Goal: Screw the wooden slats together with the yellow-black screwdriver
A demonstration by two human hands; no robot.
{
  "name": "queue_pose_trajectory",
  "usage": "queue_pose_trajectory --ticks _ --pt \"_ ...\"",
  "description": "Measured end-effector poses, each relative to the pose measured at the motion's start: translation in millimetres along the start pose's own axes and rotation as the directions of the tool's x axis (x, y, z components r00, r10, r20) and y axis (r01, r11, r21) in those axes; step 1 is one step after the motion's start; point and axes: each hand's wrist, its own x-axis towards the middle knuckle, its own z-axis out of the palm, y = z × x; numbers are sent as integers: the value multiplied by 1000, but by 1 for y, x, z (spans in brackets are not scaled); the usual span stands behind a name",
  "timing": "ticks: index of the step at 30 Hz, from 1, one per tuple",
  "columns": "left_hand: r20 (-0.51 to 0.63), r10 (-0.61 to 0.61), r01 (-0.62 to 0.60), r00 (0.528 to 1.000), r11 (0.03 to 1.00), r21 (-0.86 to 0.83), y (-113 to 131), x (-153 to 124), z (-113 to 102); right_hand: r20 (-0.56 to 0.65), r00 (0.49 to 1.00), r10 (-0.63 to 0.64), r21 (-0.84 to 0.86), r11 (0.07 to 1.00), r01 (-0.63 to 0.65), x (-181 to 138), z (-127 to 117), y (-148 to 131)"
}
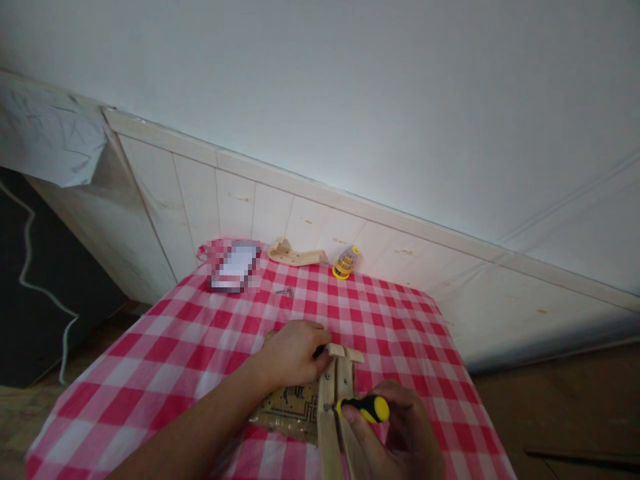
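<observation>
We see our right grip [407, 433] wrapped around a yellow-and-black screwdriver [375, 408], its tip at or just beside a screw [327, 407] in two pale wooden strips [327, 393], which the bottom edge cuts off. The fingers of our left grip [295, 355] curl out of sight by the strips' far end, so we cannot tell whether they clasp it. Our left forearm [210, 413] hides part of a brown printed package [290, 417] on the cloth-covered surface [415, 340]. Farther back, we find a yellow case [344, 264] near the wall [320, 217], perhaps holding small bits; left of it lie another wooden piece [297, 257] and a pixelated phone [237, 265], with tiny metal pieces [286, 292] nearer us
</observation>
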Motion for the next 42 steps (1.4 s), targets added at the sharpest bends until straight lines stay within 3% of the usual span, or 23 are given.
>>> queue_pose_trajectory --ticks 6,10,14,19,42 --pt "-3 5 -5 1000 1000 4 0 -1 1 -45 993 -114 22 993 115 -4 0 3" --pt "5 -4 4 1000 1000 4 0 0 1 28 990 -141 72 988 139 -4 -2 0" --pt "15 -16 16 1000 1000 6 1 0 0 104 983 -151 11 989 150 -4 -9 3" --pt "29 -38 38 999 999 14 1 0 0 183 980 -77 -8 997 80 -8 -15 6" --pt "36 -22 22 999 1000 1 1 0 -2 63 998 -16 -31 999 18 -13 -12 9"
